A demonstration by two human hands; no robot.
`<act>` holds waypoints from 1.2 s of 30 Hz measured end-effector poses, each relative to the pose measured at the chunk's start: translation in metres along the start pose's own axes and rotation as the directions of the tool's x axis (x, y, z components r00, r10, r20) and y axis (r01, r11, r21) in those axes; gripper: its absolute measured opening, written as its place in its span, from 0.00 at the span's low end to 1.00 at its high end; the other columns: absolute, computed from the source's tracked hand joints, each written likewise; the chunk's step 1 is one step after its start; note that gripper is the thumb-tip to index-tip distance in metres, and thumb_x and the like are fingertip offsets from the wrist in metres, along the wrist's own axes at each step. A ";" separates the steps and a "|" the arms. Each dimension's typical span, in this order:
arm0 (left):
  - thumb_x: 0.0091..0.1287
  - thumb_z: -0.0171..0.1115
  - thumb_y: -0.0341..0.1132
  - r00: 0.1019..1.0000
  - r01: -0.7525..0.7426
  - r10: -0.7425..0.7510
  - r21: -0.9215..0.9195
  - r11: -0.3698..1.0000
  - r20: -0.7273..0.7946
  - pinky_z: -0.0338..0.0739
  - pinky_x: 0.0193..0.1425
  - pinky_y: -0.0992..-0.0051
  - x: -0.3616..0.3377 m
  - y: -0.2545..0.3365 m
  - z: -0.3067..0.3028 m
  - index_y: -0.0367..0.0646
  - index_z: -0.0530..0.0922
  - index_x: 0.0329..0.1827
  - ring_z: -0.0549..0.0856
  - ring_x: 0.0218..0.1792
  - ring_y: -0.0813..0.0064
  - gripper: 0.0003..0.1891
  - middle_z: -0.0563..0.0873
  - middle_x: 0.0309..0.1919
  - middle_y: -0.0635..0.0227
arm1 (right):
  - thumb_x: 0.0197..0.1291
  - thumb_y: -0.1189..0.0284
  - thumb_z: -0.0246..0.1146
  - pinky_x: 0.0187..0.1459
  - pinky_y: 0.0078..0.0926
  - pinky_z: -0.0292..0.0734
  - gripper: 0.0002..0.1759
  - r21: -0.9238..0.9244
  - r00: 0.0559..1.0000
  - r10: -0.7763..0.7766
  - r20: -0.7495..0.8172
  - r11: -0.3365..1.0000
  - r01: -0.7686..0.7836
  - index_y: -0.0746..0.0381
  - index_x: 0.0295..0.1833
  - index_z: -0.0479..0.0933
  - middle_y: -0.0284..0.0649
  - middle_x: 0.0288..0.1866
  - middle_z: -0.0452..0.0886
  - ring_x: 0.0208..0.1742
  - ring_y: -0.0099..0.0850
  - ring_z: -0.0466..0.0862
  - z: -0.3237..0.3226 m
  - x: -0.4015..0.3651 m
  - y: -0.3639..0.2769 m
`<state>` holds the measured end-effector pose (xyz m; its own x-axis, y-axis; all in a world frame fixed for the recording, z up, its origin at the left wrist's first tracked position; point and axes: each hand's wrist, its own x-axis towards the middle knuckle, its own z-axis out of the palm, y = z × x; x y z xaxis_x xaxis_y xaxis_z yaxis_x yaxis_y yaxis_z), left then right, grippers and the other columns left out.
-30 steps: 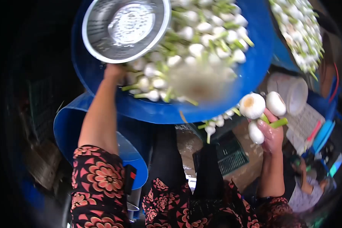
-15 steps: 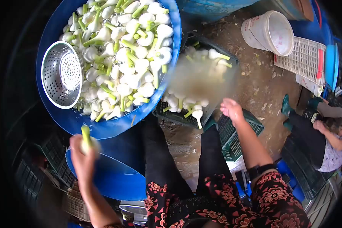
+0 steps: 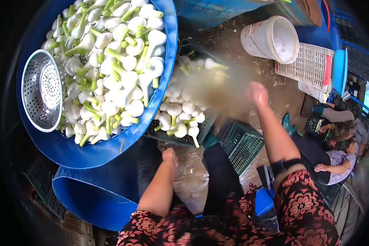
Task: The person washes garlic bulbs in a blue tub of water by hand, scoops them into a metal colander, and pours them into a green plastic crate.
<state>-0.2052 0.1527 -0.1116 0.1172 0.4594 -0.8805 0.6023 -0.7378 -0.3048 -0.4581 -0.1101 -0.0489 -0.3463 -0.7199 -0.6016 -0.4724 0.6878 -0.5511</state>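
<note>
Many white garlic bulbs with green stems [image 3: 123,84] float in water in a big blue tub [image 3: 171,61]. A metal colander [image 3: 42,90] rests at the tub's left side. More bulbs [image 3: 174,110] fill a dark crate [image 3: 211,123] to the right, partly hidden by a blurry smear in the view. My left hand [image 3: 169,156] is low, just below the crate and over my leg, with its fingers curled; what it may hold is hidden. My right hand [image 3: 257,94] is raised to the right of the crate, its fingers smeared by motion.
An empty green crate [image 3: 246,151] stands beside my leg. A white bucket [image 3: 270,40] and a pale slatted crate [image 3: 305,67] lie at the upper right. People [image 3: 336,164] sit at the right. Below the tub is another blue container [image 3: 76,197].
My left hand has moved right, from beside the tub to below the crate, and the bulb it held no longer shows. My right hand has moved up. The view has shifted.
</note>
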 end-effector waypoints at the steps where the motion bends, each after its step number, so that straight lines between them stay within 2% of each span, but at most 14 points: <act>1: 0.57 0.52 0.37 1.000 0.002 -0.002 0.006 1.000 -0.004 0.68 0.38 0.70 0.023 0.000 0.001 0.44 0.73 0.36 0.74 0.31 0.65 0.08 0.75 0.31 0.65 | 0.56 0.69 0.50 0.28 0.25 0.74 0.14 -0.242 0.967 -0.202 -0.153 0.957 0.161 0.62 0.45 0.73 0.40 0.29 0.78 0.24 0.26 0.78 0.006 0.039 0.013; 4: 0.57 0.50 0.32 0.957 0.094 -0.028 -0.218 0.971 0.289 0.69 0.48 0.66 0.067 0.013 -0.003 0.43 0.69 0.50 0.74 0.44 0.67 0.16 0.74 0.45 0.63 | 0.44 0.64 0.62 0.48 0.30 0.71 0.26 -0.348 0.991 -0.137 0.005 0.929 0.130 0.59 0.53 0.71 0.45 0.43 0.78 0.44 0.36 0.79 0.071 0.066 -0.036; 6: 0.57 0.52 0.37 0.934 0.112 0.005 -0.306 0.945 0.357 0.60 0.54 0.65 0.067 0.015 0.007 0.44 0.68 0.47 0.67 0.51 0.67 0.15 0.71 0.48 0.67 | 0.42 0.59 0.63 0.53 0.33 0.68 0.30 -0.493 0.795 -0.540 0.276 0.630 0.599 0.57 0.53 0.70 0.45 0.51 0.74 0.51 0.38 0.75 0.120 0.125 -0.020; 7: 0.59 0.51 0.39 0.896 0.133 0.025 -0.322 0.937 0.444 0.61 0.57 0.61 0.091 0.007 0.009 0.45 0.67 0.51 0.69 0.53 0.65 0.17 0.72 0.50 0.67 | 0.43 0.58 0.63 0.51 0.33 0.70 0.28 -0.676 0.892 -0.170 0.418 0.598 0.431 0.57 0.52 0.71 0.44 0.50 0.75 0.51 0.38 0.75 0.127 0.095 -0.068; 8: 0.62 0.50 0.38 0.892 0.139 0.074 -0.426 0.894 0.445 0.65 0.56 0.61 0.097 0.002 0.018 0.45 0.66 0.52 0.73 0.50 0.65 0.16 0.74 0.48 0.65 | 0.44 0.57 0.63 0.48 0.32 0.72 0.24 -0.724 0.916 -0.224 0.332 0.561 0.400 0.56 0.47 0.74 0.41 0.46 0.77 0.49 0.39 0.76 0.146 0.111 -0.061; 13: 0.65 0.44 0.33 0.953 -0.097 0.248 -0.594 0.798 0.177 0.74 0.50 0.63 0.101 -0.004 0.035 0.41 0.65 0.54 0.76 0.48 0.64 0.15 0.74 0.48 0.60 | 0.59 0.64 0.46 0.46 0.36 0.71 0.15 -0.584 0.838 -0.296 0.457 0.611 0.534 0.57 0.41 0.77 0.44 0.43 0.78 0.47 0.42 0.76 0.143 0.151 -0.035; 16: 0.63 0.46 0.30 0.916 -0.341 0.402 -0.538 0.771 -0.005 0.76 0.47 0.65 0.080 -0.016 0.041 0.41 0.65 0.55 0.78 0.46 0.65 0.16 0.74 0.48 0.61 | 0.55 0.64 0.52 0.46 0.40 0.70 0.14 -0.380 0.761 -0.439 0.477 0.678 0.629 0.58 0.43 0.75 0.46 0.39 0.77 0.45 0.44 0.76 0.074 0.157 -0.003; 21: 0.62 0.47 0.27 0.713 -0.687 0.661 -0.047 0.725 -0.233 0.71 0.52 0.69 -0.066 -0.012 0.130 0.41 0.63 0.55 0.76 0.48 0.68 0.17 0.72 0.51 0.63 | 0.50 0.61 0.58 0.39 0.40 0.70 0.17 -0.299 0.919 -0.370 0.138 0.869 0.395 0.62 0.39 0.74 0.48 0.35 0.77 0.39 0.46 0.77 -0.119 0.168 0.106; 23: 0.60 0.47 0.26 0.552 -0.804 0.831 0.216 0.553 -0.073 0.71 0.48 0.74 -0.086 0.004 0.174 0.38 0.66 0.52 0.76 0.45 0.72 0.16 0.75 0.46 0.63 | 0.49 0.60 0.60 0.36 0.38 0.70 0.19 -0.317 0.938 -0.347 -0.022 0.892 0.323 0.63 0.41 0.74 0.50 0.32 0.78 0.36 0.45 0.78 -0.178 0.184 0.204; 27: 0.58 0.50 0.28 0.425 -0.865 0.845 0.420 0.274 0.325 0.70 0.40 0.77 -0.163 0.024 0.330 0.35 0.70 0.47 0.76 0.36 0.77 0.13 0.78 0.38 0.64 | 0.50 0.57 0.60 0.45 0.33 0.71 0.28 -0.374 0.918 0.156 -0.364 0.878 -0.298 0.72 0.46 0.71 0.56 0.42 0.76 0.42 0.43 0.79 -0.312 0.150 0.267; 29: 0.57 0.53 0.32 0.271 -0.884 0.804 0.467 -0.010 0.530 0.70 0.42 0.75 -0.181 0.015 0.414 0.35 0.72 0.42 0.78 0.37 0.73 0.13 0.80 0.36 0.61 | 0.51 0.62 0.59 0.43 0.31 0.70 0.24 -0.024 0.831 0.393 -0.395 0.899 -0.437 0.70 0.48 0.70 0.53 0.45 0.76 0.44 0.36 0.77 -0.362 0.169 0.331; 30: 0.56 0.54 0.36 0.288 -0.839 0.782 0.539 -0.071 0.552 0.70 0.45 0.70 -0.186 0.008 0.454 0.34 0.72 0.41 0.79 0.39 0.65 0.15 0.80 0.36 0.56 | 0.52 0.64 0.58 0.43 0.30 0.70 0.24 0.178 0.794 0.485 -0.366 0.874 -0.452 0.70 0.50 0.69 0.51 0.46 0.76 0.43 0.33 0.77 -0.387 0.176 0.349; 33: 0.55 0.52 0.42 0.159 -0.670 0.643 0.560 -0.487 0.750 0.70 0.47 0.63 -0.166 -0.001 0.549 0.36 0.73 0.41 0.77 0.42 0.50 0.18 0.79 0.36 0.48 | 0.54 0.67 0.57 0.46 0.27 0.68 0.25 0.132 0.758 0.427 -0.493 0.898 -0.420 0.69 0.55 0.65 0.48 0.48 0.76 0.46 0.31 0.76 -0.421 0.186 0.414; 36: 0.56 0.52 0.42 0.322 -0.646 0.517 0.583 -0.493 0.793 0.70 0.48 0.62 -0.156 -0.021 0.574 0.37 0.73 0.43 0.76 0.43 0.50 0.18 0.79 0.39 0.50 | 0.55 0.67 0.55 0.53 0.28 0.65 0.25 0.180 0.736 0.174 -0.654 0.981 -0.073 0.65 0.58 0.64 0.48 0.52 0.73 0.53 0.39 0.73 -0.375 0.140 0.369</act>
<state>-0.6892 -0.1871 -0.1763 -0.2775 -0.6258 -0.7289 -0.8331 -0.2211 0.5070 -0.9850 0.0080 -0.1197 -0.8676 -0.4707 -0.1603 -0.2927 0.7440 -0.6007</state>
